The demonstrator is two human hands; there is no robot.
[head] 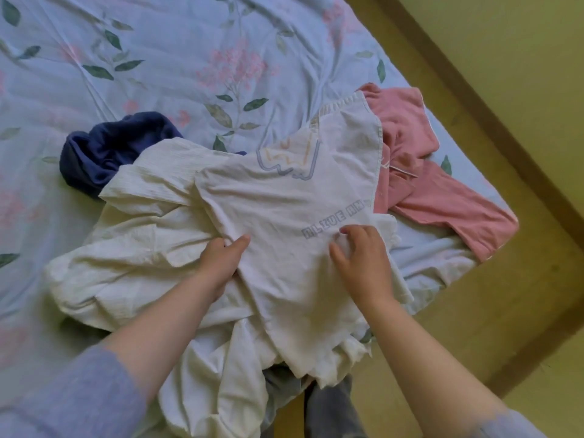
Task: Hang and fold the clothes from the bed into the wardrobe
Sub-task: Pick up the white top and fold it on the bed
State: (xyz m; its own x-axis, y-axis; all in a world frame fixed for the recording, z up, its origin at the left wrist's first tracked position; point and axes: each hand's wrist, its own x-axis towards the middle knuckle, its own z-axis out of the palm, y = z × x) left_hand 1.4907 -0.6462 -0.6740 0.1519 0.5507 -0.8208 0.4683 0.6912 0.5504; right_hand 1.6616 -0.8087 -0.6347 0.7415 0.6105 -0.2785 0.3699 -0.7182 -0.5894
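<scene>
Both my hands are on the white printed T-shirt, which lies spread atop the pile near the corner of the bed. My left hand grips its edge, thumb on top, and my right hand bunches cloth beside the lettering. Underneath lies a crumpled cream garment, with a navy garment behind it and a pink garment to the right.

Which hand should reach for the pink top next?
Right. The right hand lies on the T-shirt on the side nearest the pink top; the left hand grips the T-shirt's far edge, beside the cream shirt.
</scene>
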